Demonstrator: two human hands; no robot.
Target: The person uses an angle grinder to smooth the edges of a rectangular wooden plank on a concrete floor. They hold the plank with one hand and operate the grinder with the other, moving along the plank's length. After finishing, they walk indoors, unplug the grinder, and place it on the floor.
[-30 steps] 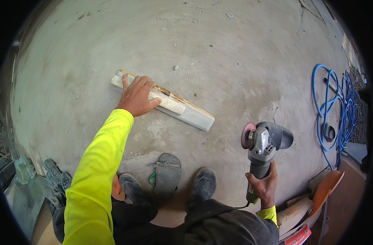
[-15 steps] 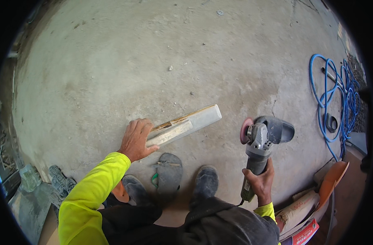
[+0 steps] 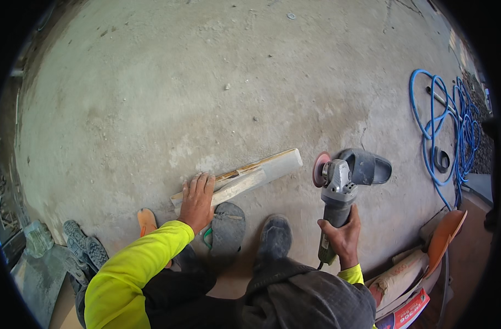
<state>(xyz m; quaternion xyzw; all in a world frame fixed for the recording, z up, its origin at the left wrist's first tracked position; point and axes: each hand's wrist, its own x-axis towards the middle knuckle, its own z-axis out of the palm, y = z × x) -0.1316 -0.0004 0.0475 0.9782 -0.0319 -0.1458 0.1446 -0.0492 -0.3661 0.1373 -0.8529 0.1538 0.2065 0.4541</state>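
Observation:
My left hand (image 3: pixel 198 204) is closed over the left part of a long, narrow board (image 3: pixel 280 163), its fingers lying across the top. The board is pale grey with a brown far edge, and a lighter wooden strip (image 3: pixel 242 185) lies along it. To the right, my right hand (image 3: pixel 342 234) grips the body of an angle grinder (image 3: pixel 336 205), pointing away from me. A reddish disc (image 3: pixel 321 169) faces left on its head, apart from the board's right end. Whether the disc spins cannot be told. Behind the grinder head lies a black slide sandal (image 3: pixel 374 168).
A dark flip-flop (image 3: pixel 228 227) lies between my feet, near my right shoe (image 3: pixel 275 236). Looped blue hose (image 3: pixel 432 120) lies at right, above an orange curved piece (image 3: pixel 447 233) and a paper bag (image 3: pixel 401 277). More worn footwear (image 3: pixel 86 247) is at left, on the dusty concrete floor (image 3: pixel 168 98).
The board has swung slightly, its right end coming nearer me, and more of its left end shows. My left hand has shifted right along it. The grinder has moved slightly left.

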